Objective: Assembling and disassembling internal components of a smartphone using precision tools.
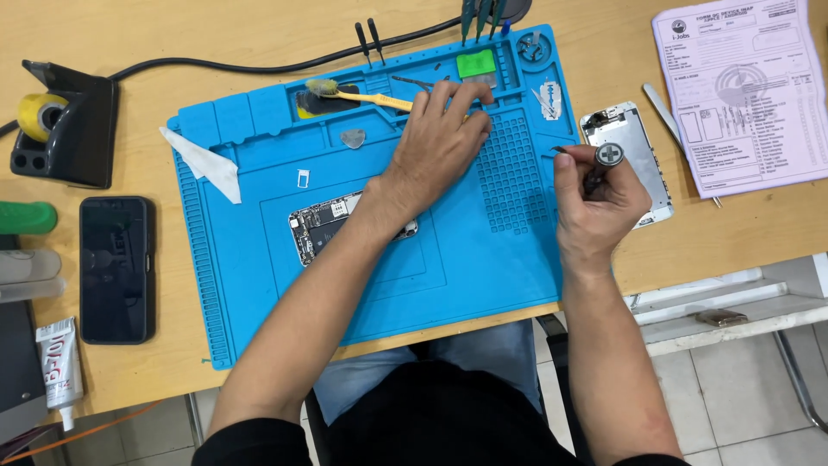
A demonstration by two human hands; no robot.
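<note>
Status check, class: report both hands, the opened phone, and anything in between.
Left hand reaching over toothbrush. Right hand gripping screwdriver. Opened phone on blue mat, partly under left forearm.

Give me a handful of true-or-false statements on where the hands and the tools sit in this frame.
1. The right hand holds a screwdriver. True.
2. The left hand rests on the wooden desk. False: it lies on the blue work mat, fingers at the small compartments.
3. The opened phone lies on the mat. True.
4. The toothbrush is in the left hand. False: it lies on the mat's upper trays.
5. The dark phone sits on the mat. False: it lies on the desk, left of the mat.
</note>
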